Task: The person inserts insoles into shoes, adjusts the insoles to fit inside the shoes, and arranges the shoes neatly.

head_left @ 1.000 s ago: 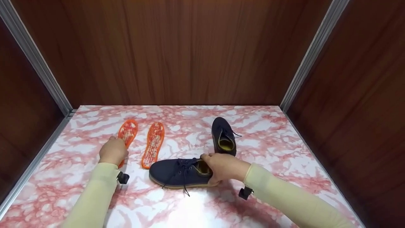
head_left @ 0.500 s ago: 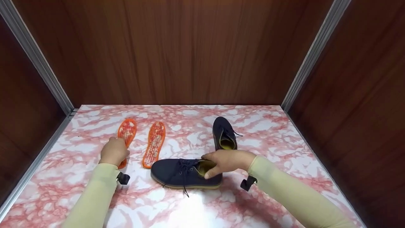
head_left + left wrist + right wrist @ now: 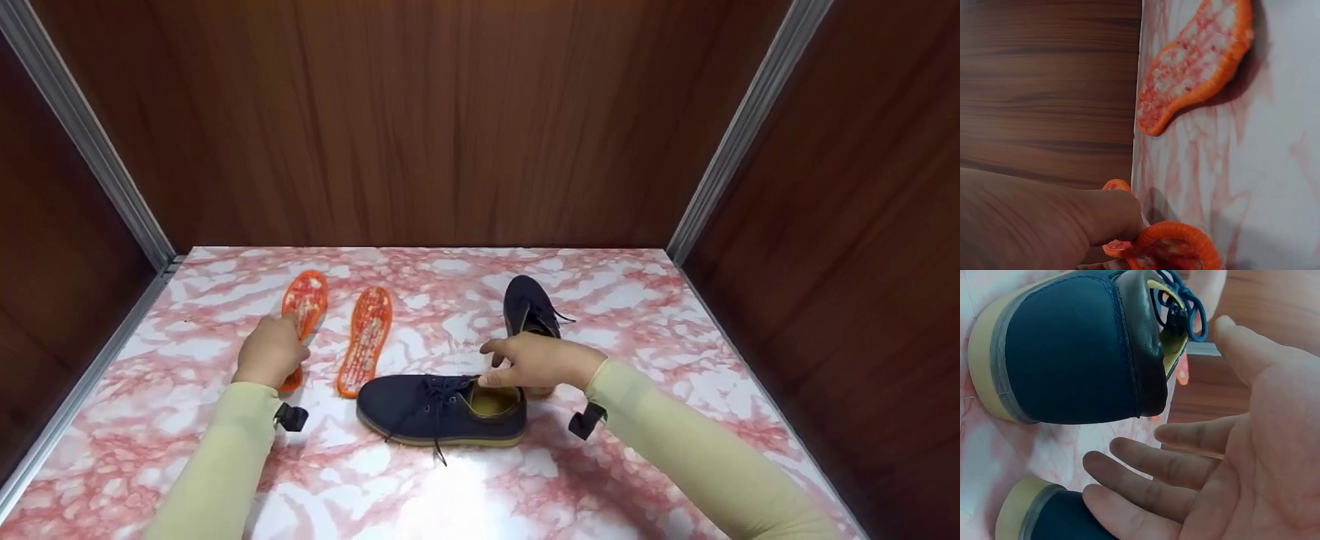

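My left hand [image 3: 271, 351] pinches an orange-edged insole [image 3: 306, 298] by its side at the left of the table. In the left wrist view the thumb lies over this insole [image 3: 1176, 242], whose middle it hides. A matching second insole [image 3: 366, 337] lies just to its right. One dark blue lace-up shoe [image 3: 409, 411] sits sideways in front, toe to the left, with a yellowish lining. My right hand [image 3: 540, 358] hovers over its opening with fingers spread, holding nothing. It partly covers another such shoe [image 3: 523, 296], which points toward the back.
A pink and white marbled table [image 3: 420, 502] carries everything. Dark wooden panels [image 3: 420, 127] stand behind it and at both sides, joined by metal corner rails [image 3: 739, 142]. A loose lace [image 3: 440, 442] hangs down the front shoe's near side.
My right hand has let go of the front shoe's heel and risen toward the back. My left hand has shifted the gripped insole slightly, its tip now farther back.
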`<state>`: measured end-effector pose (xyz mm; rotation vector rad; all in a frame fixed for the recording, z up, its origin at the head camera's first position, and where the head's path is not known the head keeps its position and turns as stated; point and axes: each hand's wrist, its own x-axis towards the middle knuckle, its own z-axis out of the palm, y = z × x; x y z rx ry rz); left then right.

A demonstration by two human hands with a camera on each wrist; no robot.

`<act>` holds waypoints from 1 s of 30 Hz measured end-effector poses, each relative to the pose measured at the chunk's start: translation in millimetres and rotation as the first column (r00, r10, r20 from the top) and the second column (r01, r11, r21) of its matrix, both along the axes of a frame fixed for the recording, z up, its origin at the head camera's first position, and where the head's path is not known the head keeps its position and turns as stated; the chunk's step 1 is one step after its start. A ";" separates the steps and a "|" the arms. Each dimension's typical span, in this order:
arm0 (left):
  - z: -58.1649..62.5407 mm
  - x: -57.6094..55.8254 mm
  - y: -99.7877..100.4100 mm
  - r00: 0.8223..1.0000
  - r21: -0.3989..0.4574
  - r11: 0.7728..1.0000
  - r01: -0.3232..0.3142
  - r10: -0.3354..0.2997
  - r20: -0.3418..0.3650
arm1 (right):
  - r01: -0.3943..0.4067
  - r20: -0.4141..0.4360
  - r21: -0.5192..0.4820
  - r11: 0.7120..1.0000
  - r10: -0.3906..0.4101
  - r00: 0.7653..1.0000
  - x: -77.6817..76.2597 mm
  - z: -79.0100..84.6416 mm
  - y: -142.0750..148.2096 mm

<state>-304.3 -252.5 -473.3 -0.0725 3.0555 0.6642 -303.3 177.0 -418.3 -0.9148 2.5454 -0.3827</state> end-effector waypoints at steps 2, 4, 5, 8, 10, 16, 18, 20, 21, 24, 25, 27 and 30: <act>3.4 1.0 3.5 1.000 0.000 1.000 0.003 -0.003 -0.015 | 0.014 -0.010 -0.004 1.000 -0.014 1.000 -0.5 -0.1 -0.5; 6.6 2.7 8.1 0.999 -0.005 1.000 0.006 -0.006 -0.038 | 0.028 -0.022 -0.014 1.000 -0.028 0.999 -1.1 0.3 -1.5; 8.2 3.4 10.6 0.999 -0.004 1.000 0.009 -0.009 -0.051 | 0.035 -0.030 -0.022 0.999 -0.035 0.999 -1.5 0.6 -2.0; 13.1 5.5 18.8 0.995 -0.005 1.000 0.022 -0.022 -0.100 | 0.058 -0.055 -0.056 0.997 -0.061 0.997 -2.3 1.7 -3.2; 16.6 6.8 24.8 0.992 -0.009 0.999 0.037 -0.038 -0.121 | 0.079 -0.061 -0.083 0.993 -0.084 0.995 -2.5 1.8 -3.4; 25.8 10.7 41.6 0.988 -0.007 0.998 0.065 -0.065 -0.142 | 0.140 -0.042 -0.112 0.984 -0.146 0.988 -0.7 -1.3 -3.0; 28.4 12.8 47.4 0.986 -0.011 0.997 0.074 -0.075 -0.152 | 0.148 -0.045 -0.109 0.983 -0.153 0.987 -0.1 -2.4 -3.2; 30.9 15.6 53.1 0.984 -0.020 0.997 0.081 -0.083 -0.159 | 0.151 -0.046 -0.109 0.983 -0.157 0.987 0.5 -2.9 -3.7; 32.0 16.7 55.8 0.983 -0.023 0.996 0.083 -0.086 -0.159 | 0.151 -0.048 -0.108 0.983 -0.157 0.986 0.8 -2.8 -3.9; 36.4 19.9 64.3 0.982 -0.017 0.995 0.098 -0.099 -0.159 | 0.157 -0.049 -0.100 0.982 -0.163 0.985 0.7 -2.1 -4.4; 37.9 20.7 67.2 0.982 -0.015 0.995 0.103 -0.104 -0.159 | 0.159 -0.049 -0.097 0.982 -0.165 0.985 0.8 -1.5 -4.5; 41.0 21.9 72.9 0.979 -0.015 0.993 0.115 -0.115 -0.170 | 0.161 -0.050 -0.094 0.983 -0.166 0.985 0.0 -1.2 -4.5; 46.1 24.8 82.5 0.972 -0.025 0.989 0.143 -0.145 -0.187 | 0.157 -0.053 -0.090 0.984 -0.162 0.985 -0.2 -0.1 -4.5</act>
